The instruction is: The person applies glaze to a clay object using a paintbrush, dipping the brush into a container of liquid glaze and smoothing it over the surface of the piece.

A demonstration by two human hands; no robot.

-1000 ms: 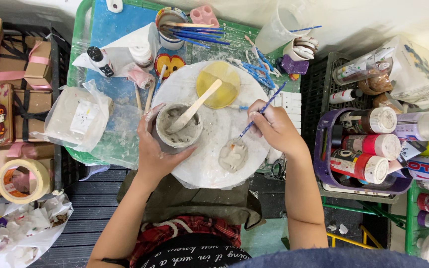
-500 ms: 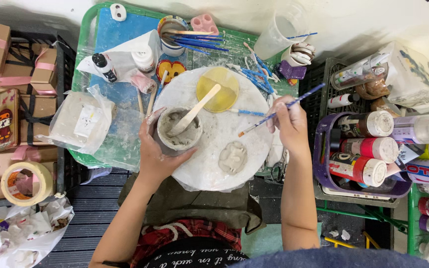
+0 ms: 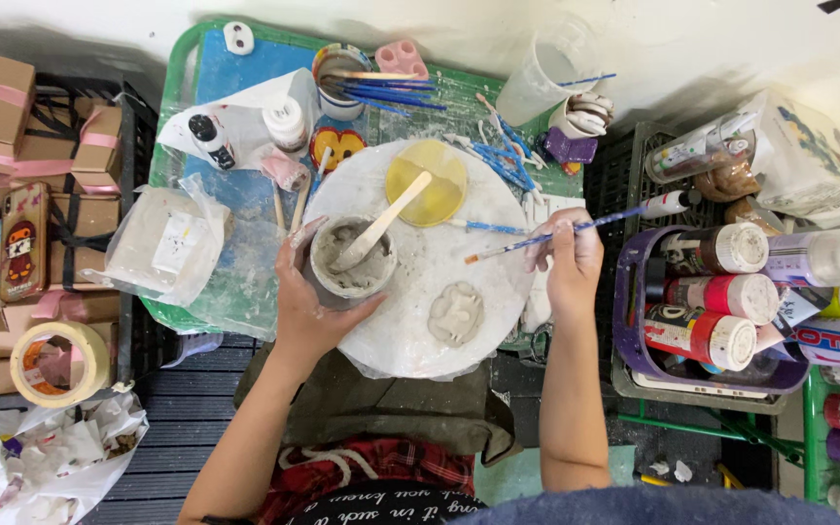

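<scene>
Beside board edge (image 3: 498, 321), crowded paint basket (image 3: 634, 360)

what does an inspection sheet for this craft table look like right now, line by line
surface: round white board smeared with grey paste, on a green table.
job's things: cup of grey paste with a wooden stick in it; blue-handled brush; small grey moulded piece lying on the board; yellow disc.
clutter: loose brushes, small bottles, plastic bag, tape roll, cardboard boxes.
grips: left hand wraps the cup; right hand holds the brush above the board's right edge.
cables: nothing seen.
surroundings: purple basket of paint bottles on the right; white wall behind.
</scene>
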